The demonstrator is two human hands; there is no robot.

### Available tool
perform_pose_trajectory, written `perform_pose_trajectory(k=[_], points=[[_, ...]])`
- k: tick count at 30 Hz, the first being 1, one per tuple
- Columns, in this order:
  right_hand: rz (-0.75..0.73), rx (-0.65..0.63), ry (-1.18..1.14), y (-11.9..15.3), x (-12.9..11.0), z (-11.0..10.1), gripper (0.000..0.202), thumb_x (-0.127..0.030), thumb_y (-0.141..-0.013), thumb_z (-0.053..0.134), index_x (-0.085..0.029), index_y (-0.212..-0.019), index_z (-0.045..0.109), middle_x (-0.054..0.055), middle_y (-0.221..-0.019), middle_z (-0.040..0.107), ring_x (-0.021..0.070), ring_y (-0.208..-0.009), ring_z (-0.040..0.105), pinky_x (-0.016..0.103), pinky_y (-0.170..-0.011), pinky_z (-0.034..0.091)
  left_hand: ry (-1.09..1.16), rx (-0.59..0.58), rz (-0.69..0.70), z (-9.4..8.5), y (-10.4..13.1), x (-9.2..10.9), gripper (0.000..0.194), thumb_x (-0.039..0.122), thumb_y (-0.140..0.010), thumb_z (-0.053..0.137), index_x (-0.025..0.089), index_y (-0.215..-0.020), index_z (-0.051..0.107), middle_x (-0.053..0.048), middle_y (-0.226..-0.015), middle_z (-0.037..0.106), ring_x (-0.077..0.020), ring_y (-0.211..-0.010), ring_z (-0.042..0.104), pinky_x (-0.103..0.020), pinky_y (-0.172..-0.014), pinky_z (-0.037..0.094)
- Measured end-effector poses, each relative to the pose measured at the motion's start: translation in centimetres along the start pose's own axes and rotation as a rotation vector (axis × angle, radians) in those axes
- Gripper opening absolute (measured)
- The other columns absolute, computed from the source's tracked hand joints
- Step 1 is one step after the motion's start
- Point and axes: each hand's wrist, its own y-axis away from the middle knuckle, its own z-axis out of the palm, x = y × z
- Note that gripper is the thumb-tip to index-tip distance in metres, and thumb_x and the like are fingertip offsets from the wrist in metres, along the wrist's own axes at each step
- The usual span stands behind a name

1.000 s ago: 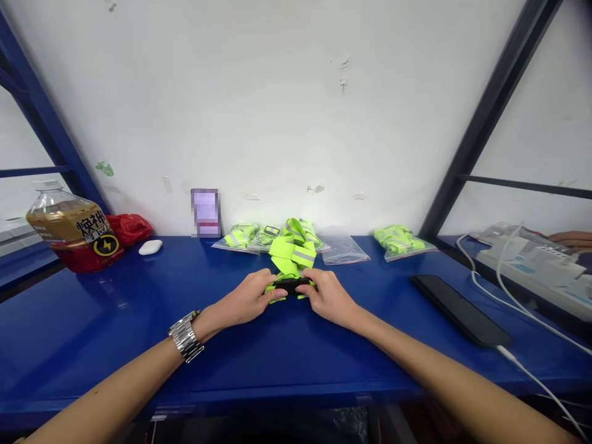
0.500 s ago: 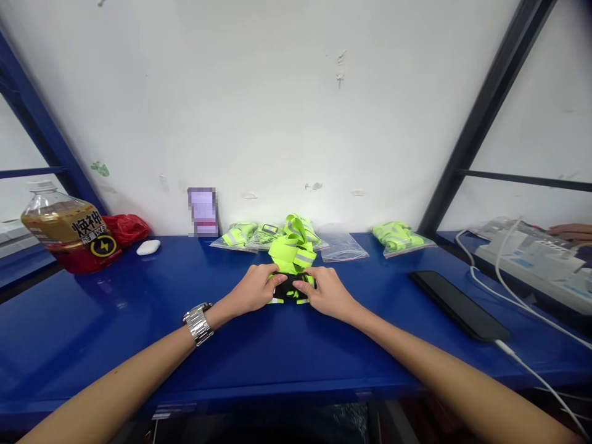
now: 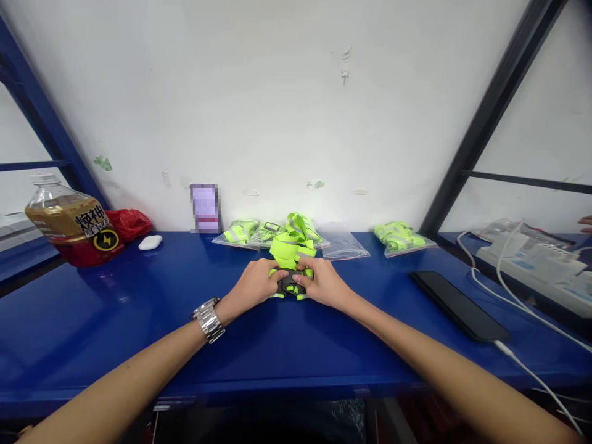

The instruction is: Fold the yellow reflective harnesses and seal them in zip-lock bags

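Note:
A black buckle (image 3: 290, 282) on a neon-yellow reflective strap (image 3: 285, 248) is between my two hands, just above the blue table. My left hand (image 3: 257, 282), with a silver watch at the wrist, pinches the buckle's left side. On its right side, my right hand (image 3: 324, 282) grips it with the thumb on top. The strap, with grey stripes, runs in loose folds behind the fingers toward the wall. The fingertips under the buckle are hidden.
Bagged yellow straps (image 3: 240, 231) and a flat clear bag (image 3: 345, 242) lie by the wall, another bagged strap (image 3: 398, 237) further right. A bottle (image 3: 69, 225), white case (image 3: 150, 242) and upright phone (image 3: 205, 208) stand left; a cabled black phone (image 3: 460, 305) lies right. Another person's hand (image 3: 586, 223) shows at the right edge.
My hands have drawn slightly closer together around the buckle, which now shows more of its face. The view has shifted slightly, and another person's fingers have appeared at the right edge.

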Motion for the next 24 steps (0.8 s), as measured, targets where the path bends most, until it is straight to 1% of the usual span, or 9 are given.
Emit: perform_pose_trajectory(k=[3,5,6,9,12,15,18,21,24], points=[[0.034,-0.034,0.005,-0.4,-0.1,-0.1,0.008,-0.021,-0.075,0.058,-0.019,-0.07,0.052,-0.005,-0.058,0.043,0.0103,-0.055,0.036,0.022,-0.053,0.024,-0.061,0.189,0.087,0.6,0.6,-0.5,0.027,0.04,-0.087,0.055,0.017,-0.079,0.067,-0.007,-0.083,0.055,-0.0208,-0.082,0.051,-0.03,-0.07,0.041],[0.061,-0.053,0.005,-0.5,-0.2,-0.2,0.007,-0.022,-0.075,0.059,-0.019,-0.071,0.053,-0.005,-0.057,0.042,0.0101,-0.054,0.035,0.022,-0.053,0.023,-0.062,0.282,0.172,0.9,0.9,-0.8,0.023,0.037,-0.087,0.057,0.014,-0.09,0.063,-0.008,-0.092,0.051,-0.0209,-0.087,0.05,-0.032,-0.075,0.044],[0.071,-0.058,0.005,-0.5,-0.2,-0.2,0.007,-0.023,-0.076,0.059,-0.019,-0.072,0.054,-0.005,-0.057,0.042,0.0101,-0.054,0.035,0.022,-0.053,0.023,-0.064,0.298,0.223,1.0,1.0,-0.9,0.02,0.032,-0.088,0.056,0.014,-0.094,0.061,-0.008,-0.095,0.051,-0.02,-0.087,0.05,-0.032,-0.076,0.045],[0.089,-0.064,0.012,-0.5,0.0,-0.3,0.009,-0.025,-0.077,0.061,-0.018,-0.073,0.058,-0.004,-0.059,0.044,0.0104,-0.055,0.037,0.023,-0.053,0.024,-0.144,0.255,0.41,1.0,1.3,-0.9,0.015,0.02,-0.094,0.044,0.014,-0.099,0.057,-0.009,-0.098,0.054,-0.0197,-0.088,0.051,-0.033,-0.079,0.046],[0.074,-0.063,0.032,-0.4,0.4,-0.3,0.011,-0.028,-0.08,0.061,-0.017,-0.079,0.064,-0.002,-0.064,0.047,0.0125,-0.06,0.043,0.023,-0.057,0.029,-0.224,0.182,0.526,0.6,1.5,-0.7,0.024,0.021,-0.098,0.037,0.016,-0.104,0.058,-0.01,-0.102,0.059,-0.0211,-0.093,0.053,-0.036,-0.083,0.046],[0.03,0.004,0.078,-0.2,0.9,-0.1,0.015,-0.03,-0.081,0.064,-0.017,-0.085,0.07,0.003,-0.076,0.05,0.0178,-0.077,0.05,0.028,-0.07,0.038,-0.249,0.12,0.56,-0.1,1.7,-0.5,0.028,0.028,-0.099,0.037,0.016,-0.113,0.057,-0.01,-0.103,0.061,-0.022,-0.098,0.056,-0.039,-0.089,0.046],[-0.044,0.081,0.134,0.1,1.2,0.2,0.017,-0.03,-0.083,0.065,-0.017,-0.09,0.072,0.007,-0.086,0.049,0.0213,-0.088,0.05,0.034,-0.08,0.043,-0.264,0.073,0.581,-0.7,1.9,-0.4,0.034,0.038,-0.095,0.045,0.016,-0.12,0.054,-0.011,-0.103,0.06,-0.0238,-0.1,0.056,-0.041,-0.092,0.045],[-0.166,0.121,0.214,0.5,1.2,0.6,0.02,-0.032,-0.088,0.059,-0.017,-0.092,0.072,0.009,-0.09,0.049,0.0224,-0.09,0.05,0.036,-0.081,0.045,-0.275,0.054,0.602,-0.9,2.0,-0.5,0.042,0.042,-0.093,0.049,0.015,-0.125,0.05,-0.012,-0.108,0.059,-0.0258,-0.105,0.055,-0.042,-0.093,0.046],[-0.289,0.145,0.27,0.9,1.2,0.8,0.024,-0.029,-0.093,0.051,-0.016,-0.093,0.071,0.011,-0.096,0.052,0.0217,-0.088,0.051,0.037,-0.079,0.047,-0.298,0.03,0.608,-1.1,1.9,-0.6,0.04,0.04,-0.093,0.048,0.015,-0.125,0.049,-0.012,-0.107,0.058,-0.0259,-0.103,0.054,-0.042,-0.092,0.046]])
